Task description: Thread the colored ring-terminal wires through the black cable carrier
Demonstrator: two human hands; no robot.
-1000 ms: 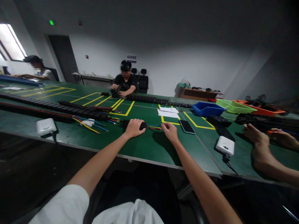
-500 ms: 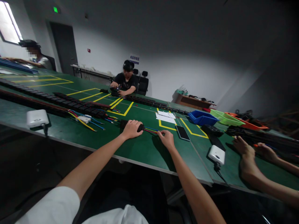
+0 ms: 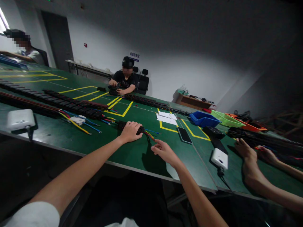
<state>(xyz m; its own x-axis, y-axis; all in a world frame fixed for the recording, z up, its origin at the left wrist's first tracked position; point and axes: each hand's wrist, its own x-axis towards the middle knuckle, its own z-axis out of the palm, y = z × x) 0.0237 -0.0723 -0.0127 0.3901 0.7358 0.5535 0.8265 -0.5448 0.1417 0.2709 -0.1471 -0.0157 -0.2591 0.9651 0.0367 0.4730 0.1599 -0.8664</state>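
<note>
My left hand [image 3: 129, 131] is closed over the end of a short black cable-chain piece [image 3: 121, 125] lying on the green table [image 3: 132, 151]. Red, blue and yellow wires [image 3: 149, 135] stick out of that piece to the right. My right hand [image 3: 163, 151] hovers nearer to me than the wires, fingers bent and pinched at their ends; what it holds is too small to make out.
A long black cable chain [image 3: 71, 107] with coloured wires lies to the left, beside a white box [image 3: 20, 119]. A phone [image 3: 184, 135], papers [image 3: 166, 117], a blue bin [image 3: 203, 119] and a white device [image 3: 219, 158] lie right. A co-worker's hands [image 3: 246, 150] rest far right; another person [image 3: 125, 79] sits opposite.
My right hand has pulled back from the wires toward me and a little left. My left hand stays on the black piece. The view has tilted and shifted.
</note>
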